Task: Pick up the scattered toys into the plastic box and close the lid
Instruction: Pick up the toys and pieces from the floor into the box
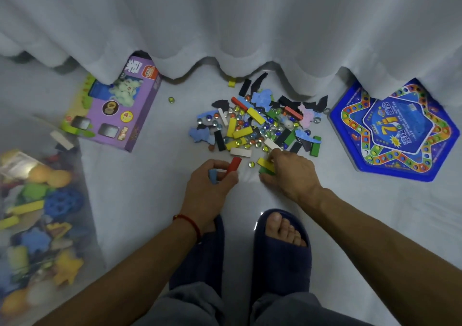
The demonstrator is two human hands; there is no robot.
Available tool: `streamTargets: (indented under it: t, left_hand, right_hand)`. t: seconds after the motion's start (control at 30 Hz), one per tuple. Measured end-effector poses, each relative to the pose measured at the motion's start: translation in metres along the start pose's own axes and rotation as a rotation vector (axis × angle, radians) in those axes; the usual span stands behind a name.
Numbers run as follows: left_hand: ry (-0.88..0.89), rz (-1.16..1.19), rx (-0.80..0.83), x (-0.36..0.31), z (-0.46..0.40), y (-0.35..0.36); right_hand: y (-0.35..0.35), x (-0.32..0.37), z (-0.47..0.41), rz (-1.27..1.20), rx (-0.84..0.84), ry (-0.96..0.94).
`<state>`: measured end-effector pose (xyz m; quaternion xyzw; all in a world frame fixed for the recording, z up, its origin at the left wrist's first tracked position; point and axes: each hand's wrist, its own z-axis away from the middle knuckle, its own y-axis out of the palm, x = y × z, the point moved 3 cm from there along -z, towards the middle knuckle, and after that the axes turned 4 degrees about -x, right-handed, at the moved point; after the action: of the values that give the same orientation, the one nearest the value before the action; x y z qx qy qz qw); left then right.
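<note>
Pale floor runs up to a white curtain beyond both hands. Far off the left hand's side stands the clear plastic box, already part filled, no lid in view. Ahead of the hands lies the toy pile: wooden blocks, foam shapes, glass marbles. The left hand curls round a red block and a blue foam piece. The right hand pinches a yellow block stacked on a green block. Blocks look stiff and light, best taken by their long sides; foam is soft; marbles will likely roll, so scooping suits them.
</note>
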<state>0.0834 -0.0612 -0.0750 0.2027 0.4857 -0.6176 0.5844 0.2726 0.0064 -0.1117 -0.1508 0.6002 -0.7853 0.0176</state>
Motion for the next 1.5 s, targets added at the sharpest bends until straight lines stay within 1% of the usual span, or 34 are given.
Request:
streamTargets:
  t: [0.07,0.1,0.13,0.17,0.2,0.23,0.27,0.33,0.37,0.4,0.47,0.5,0.57,0.63,0.67,0.73,0.77,0.8,0.83,0.9,0.97,1.07,1.13,1.23,1.3,1.33,1.4,1.5]
  left_hand:
    - [-0.129,0.160,0.034,-0.014,0.012,-0.010]
    - [-0.193,0.239,0.054,-0.022,0.019,-0.019]
    - [-0.251,0.325,0.080,-0.032,0.028,-0.030]
    - [-0.302,0.432,0.114,-0.043,0.037,-0.043]
    - [-0.337,0.551,0.148,-0.053,0.048,-0.058]
    - [-0.352,0.671,0.177,-0.064,0.060,-0.074]
    - [-0.342,0.773,0.194,-0.072,0.072,-0.093]
    - [-0.274,0.906,0.181,-0.084,0.095,-0.137]
    - [-0.234,0.943,0.149,-0.086,0.106,-0.162]
    - [-0.197,0.964,0.103,-0.087,0.116,-0.187]
    - [-0.154,0.952,-0.041,-0.082,0.129,-0.239]
    - [-0.145,0.924,-0.129,-0.076,0.131,-0.263]
    - [-0.159,0.884,-0.291,-0.060,0.131,-0.305]
    - [-0.222,0.927,-0.400,-0.045,0.118,-0.336]
    - [-0.260,0.988,-0.407,-0.039,0.110,-0.348]
    - [-0.301,1.159,-0.319,-0.036,0.095,-0.363]
    - [-0.288,1.213,-0.275,-0.038,0.087,-0.369]
    - [-0.270,1.220,-0.266,-0.041,0.080,-0.374]
    - [-0.269,1.192,-0.292,-0.044,0.073,-0.379]
    - [-0.272,1.096,-0.358,-0.052,0.063,-0.382]
    - [-0.246,0.995,-0.401,-0.061,0.057,-0.376]
    - [-0.101,0.923,-0.494,-0.072,0.052,-0.352]
    - [-0.006,0.866,-0.487,-0.085,0.055,-0.322]
    - [0.088,0.694,-0.376,-0.098,0.057,-0.256]
    - [0.091,0.552,-0.237,-0.093,0.052,-0.204]
    - [0.069,0.456,-0.157,-0.082,0.047,-0.176]
    - [0.022,0.227,-0.012,-0.053,0.035,-0.122]
    - [0.060,-0.232,0.101,-0.005,0.012,-0.063]
  right_hand:
    - [-0.009,0.000,0.004,-0.107,0.038,0.086]
    - [-0.016,-0.001,0.009,-0.215,0.057,0.160]
    - [-0.024,0.001,0.015,-0.394,0.101,0.239]
    - [-0.035,0.006,0.022,-0.641,0.183,0.305]
    - [-0.050,0.016,0.029,-0.905,0.272,0.333]
    - [-0.067,0.028,0.035,-1.103,0.358,0.336]
    - [-0.088,0.043,0.040,-1.226,0.443,0.318]
    - [-0.129,0.083,0.042,-1.355,0.627,0.227]
    - [-0.149,0.108,0.043,-1.345,0.707,0.174]
    - [-0.169,0.133,0.046,-1.269,0.763,0.116]
    - [-0.195,0.189,0.048,-1.041,0.826,0.012]
    - [-0.203,0.221,0.050,-0.972,0.850,-0.021]
    - [-0.209,0.293,0.050,-0.977,0.904,-0.054]
    - [-0.205,0.361,0.042,-1.024,0.905,-0.094]
    - [-0.201,0.391,0.037,-1.059,0.885,-0.099]
    - [-0.189,0.439,0.026,-1.157,0.834,-0.064]
    - [-0.184,0.455,0.020,-1.186,0.795,-0.048]
    - [-0.181,0.465,0.015,-1.176,0.746,-0.042]
    - [-0.178,0.469,0.008,-1.149,0.696,-0.036]
    - [-0.180,0.463,-0.004,-1.075,0.616,-0.036]
    - [-0.187,0.440,-0.016,-0.980,0.578,-0.043]
    - [-0.199,0.374,-0.025,-0.831,0.531,-0.120]
    - [-0.204,0.316,-0.022,-0.646,0.496,-0.188]
    - [-0.194,0.223,-0.010,-0.222,0.457,-0.248]
    - [-0.169,0.170,-0.001,0.086,0.440,-0.313]
    - [-0.152,0.147,0.005,0.179,0.438,-0.342]
    - [-0.112,0.109,0.017,0.226,0.431,-0.368]
    - [-0.042,0.078,0.030,0.174,0.375,-0.342]
